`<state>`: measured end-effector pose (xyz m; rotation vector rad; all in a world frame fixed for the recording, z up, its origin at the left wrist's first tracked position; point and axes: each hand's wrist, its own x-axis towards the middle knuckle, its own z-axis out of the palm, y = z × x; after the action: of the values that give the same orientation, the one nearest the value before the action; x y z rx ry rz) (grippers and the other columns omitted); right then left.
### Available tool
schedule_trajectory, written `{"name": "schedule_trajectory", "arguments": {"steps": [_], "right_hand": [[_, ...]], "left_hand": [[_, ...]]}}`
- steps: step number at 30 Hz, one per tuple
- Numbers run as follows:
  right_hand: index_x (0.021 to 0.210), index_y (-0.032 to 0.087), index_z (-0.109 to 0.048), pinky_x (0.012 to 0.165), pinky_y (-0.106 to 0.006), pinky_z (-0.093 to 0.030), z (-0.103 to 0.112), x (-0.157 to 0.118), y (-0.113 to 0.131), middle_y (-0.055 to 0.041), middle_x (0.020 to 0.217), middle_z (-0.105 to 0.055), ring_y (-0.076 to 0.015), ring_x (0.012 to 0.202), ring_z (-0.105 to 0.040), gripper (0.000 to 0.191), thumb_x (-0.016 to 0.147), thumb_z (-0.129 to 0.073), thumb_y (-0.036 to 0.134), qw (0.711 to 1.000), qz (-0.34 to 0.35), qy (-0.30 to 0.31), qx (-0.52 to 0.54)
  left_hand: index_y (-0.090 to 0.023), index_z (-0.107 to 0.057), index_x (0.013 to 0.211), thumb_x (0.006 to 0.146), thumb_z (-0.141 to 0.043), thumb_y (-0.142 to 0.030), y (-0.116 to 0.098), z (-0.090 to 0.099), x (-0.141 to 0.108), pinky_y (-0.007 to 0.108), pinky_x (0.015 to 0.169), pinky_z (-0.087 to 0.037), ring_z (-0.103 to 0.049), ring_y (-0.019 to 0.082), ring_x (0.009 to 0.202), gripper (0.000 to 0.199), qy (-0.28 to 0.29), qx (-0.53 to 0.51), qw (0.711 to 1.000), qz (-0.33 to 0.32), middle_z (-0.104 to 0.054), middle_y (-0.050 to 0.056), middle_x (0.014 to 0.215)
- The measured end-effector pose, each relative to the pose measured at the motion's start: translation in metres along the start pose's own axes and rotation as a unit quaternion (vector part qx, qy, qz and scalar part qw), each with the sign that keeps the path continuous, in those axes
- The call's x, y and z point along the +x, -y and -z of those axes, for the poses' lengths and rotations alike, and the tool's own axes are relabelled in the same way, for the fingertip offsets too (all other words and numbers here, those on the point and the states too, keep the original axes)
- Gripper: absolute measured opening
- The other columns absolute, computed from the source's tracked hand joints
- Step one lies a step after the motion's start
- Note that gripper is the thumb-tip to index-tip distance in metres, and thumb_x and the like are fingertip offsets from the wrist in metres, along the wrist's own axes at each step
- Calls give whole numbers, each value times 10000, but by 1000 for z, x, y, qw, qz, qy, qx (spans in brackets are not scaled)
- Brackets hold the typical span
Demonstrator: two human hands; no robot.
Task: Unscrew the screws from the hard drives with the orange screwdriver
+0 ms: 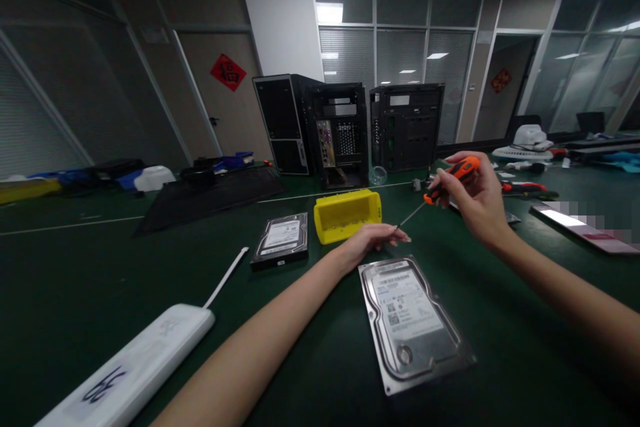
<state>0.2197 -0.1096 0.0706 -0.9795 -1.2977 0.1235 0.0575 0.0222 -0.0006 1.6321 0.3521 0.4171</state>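
My right hand (483,203) grips the orange and black handle of a screwdriver (463,172), whose thin shaft slants down to the left. At its tip the fingers of my left hand (373,240) are pinched together; what they hold, if anything, is too small to make out. Just below my left hand a silver hard drive (413,323) lies label up on the table. Behind that hand a yellow plastic bin (347,213) rests with its opening towards me, several tiny bits inside. Left of the bin lies a second hard drive (281,239), dark-edged with a white label.
Computer cases (285,123) stand at the back of the green table (210,360). A white power strip (135,367) lies at the front left, its cord pointing away. On the right are a phone-like slab (583,227) and red-handled pliers (525,187). A clear round cup (378,175) sits behind the bin.
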Motion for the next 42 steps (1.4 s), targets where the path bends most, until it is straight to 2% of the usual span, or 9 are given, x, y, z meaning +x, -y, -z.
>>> {"name": "schedule_trajectory", "arguments": {"steps": [8, 15, 29, 37, 42], "right_hand": [[1004, 271, -420, 505, -309, -475, -2, -2, 1, -23, 804, -602, -145, 573, -561, 273, 803, -564, 387, 1000, -5, 11, 4], [1006, 276, -409, 513, -314, -485, -3, -2, 1, -20, 795, -593, -151, 584, -570, 263, 813, -550, 384, 1000, -7, 17, 2], [1006, 266, -420, 507, -304, -483, -3, -3, 2, -19, 785, -598, -144, 575, -567, 261, 811, -561, 368, 1000, 1, 8, 1], [985, 246, -437, 466, -265, -480, -4, -3, -5, -4, 772, -617, -115, 532, -567, 251, 802, -584, 335, 999, 27, 4, 21], [984, 251, -442, 467, -261, -486, -4, -1, -8, 0, 773, -620, -115, 536, -576, 245, 800, -588, 321, 999, 20, 3, 32]], "left_hand": [[-118, -695, 846, 767, -558, -394, 2, 6, 2, 234, 544, -248, -525, 125, 706, 318, 24, -20, 999, 7, -680, 91, 932], [-121, -701, 840, 772, -544, -356, 2, 6, 1, 242, 559, -253, -533, 131, 713, 290, 38, -33, 999, 4, -688, 90, 933], [-122, -690, 794, 773, -565, -369, 0, 5, 0, 240, 555, -244, -531, 128, 709, 278, 40, -55, 998, 10, -687, 78, 877], [-117, -686, 771, 767, -565, -389, 2, 6, 1, 239, 549, -240, -518, 129, 705, 298, 44, -51, 998, -1, -681, 81, 876], [-123, -687, 784, 794, -544, -363, 2, 7, 0, 243, 571, -256, -521, 134, 732, 280, 48, -50, 998, -4, -680, 75, 879]]}}
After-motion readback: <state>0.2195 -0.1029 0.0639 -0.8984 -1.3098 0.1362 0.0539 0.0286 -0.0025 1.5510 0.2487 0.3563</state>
